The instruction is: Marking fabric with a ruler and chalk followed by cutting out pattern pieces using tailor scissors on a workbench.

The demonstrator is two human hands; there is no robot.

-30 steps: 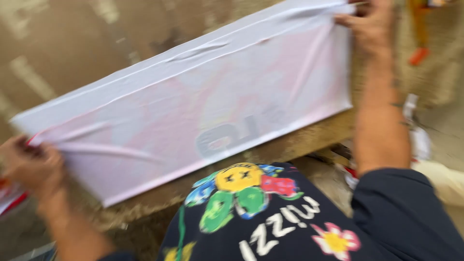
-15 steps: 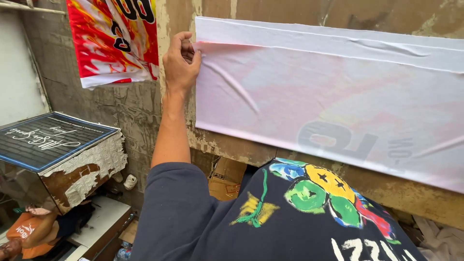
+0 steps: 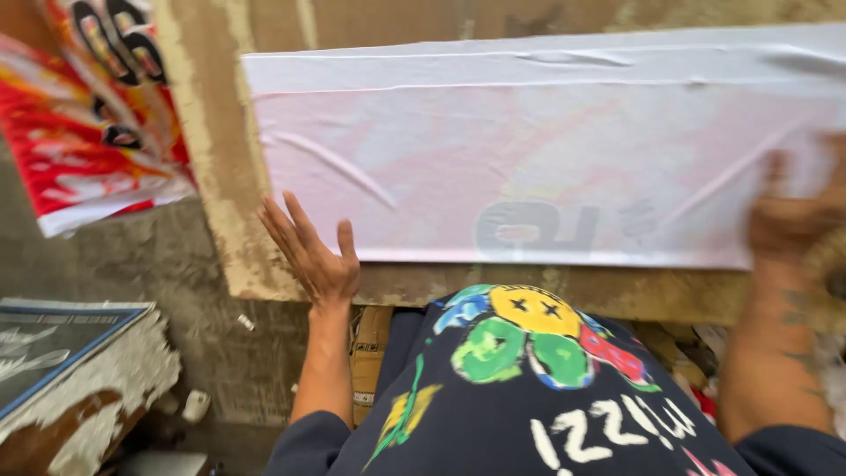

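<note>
Smoothing white-pink fabric sheet [image 3: 546, 150] flat on worn board [image 3: 220, 176]. Left hand [image 3: 313, 251] spread wide, palm-down, fingertips near sheet's lower-left edge, grasping nothing. Right hand [image 3: 793, 216] blurred over sheet's lower right; grip indiscernible. Remaining creases likely call for outward strokes.

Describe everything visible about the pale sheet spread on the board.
The pale sheet looks like thin white-to-pink fabric or film, with a faint grey print showing through near its lower middle. It lies flat and wide across a worn brown board, with its top strip folded over and a few diagonal wrinkles. The left hand presses flat at its lower left corner; the blurred right hand rests on its right end.
</note>
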